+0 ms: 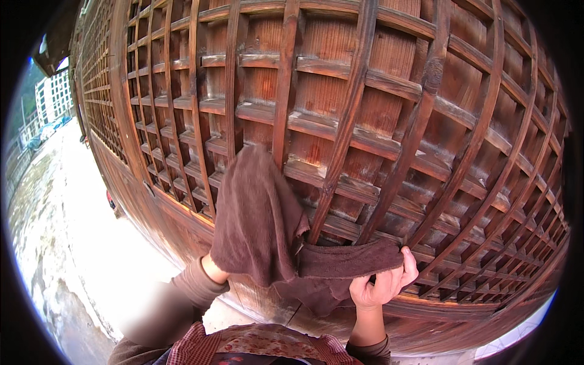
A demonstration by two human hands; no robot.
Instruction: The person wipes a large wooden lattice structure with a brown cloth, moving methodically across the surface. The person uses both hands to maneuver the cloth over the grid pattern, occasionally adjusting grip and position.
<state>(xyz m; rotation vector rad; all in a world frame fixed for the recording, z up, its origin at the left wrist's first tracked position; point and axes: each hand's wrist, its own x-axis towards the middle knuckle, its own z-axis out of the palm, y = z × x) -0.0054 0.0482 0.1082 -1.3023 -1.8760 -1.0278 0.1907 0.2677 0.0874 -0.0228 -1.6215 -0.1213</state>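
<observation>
A brown cloth (260, 223) is draped over my left hand, hiding its fingers; only the wrist shows below the cloth's left edge. The covered hand is raised against the lower part of a wooden lattice panel (319, 178). My right hand (388, 283) grips the far right end of the same cloth, with the thumb and fingers closed on its edge. Between the two hands the cloth stretches across the bottom of the lattice, and a loose fold hangs below. Pale, dusty-looking patches show on several lattice bars.
Plain boards (173, 223) run beneath the lattice. A narrower lattice section (102, 91) continues on the left, beside a brightly lit paved ground (68, 191). A pale building (54, 96) and blue sheeting (57, 125) are farther off. A patterned apron (260, 340) covers my front.
</observation>
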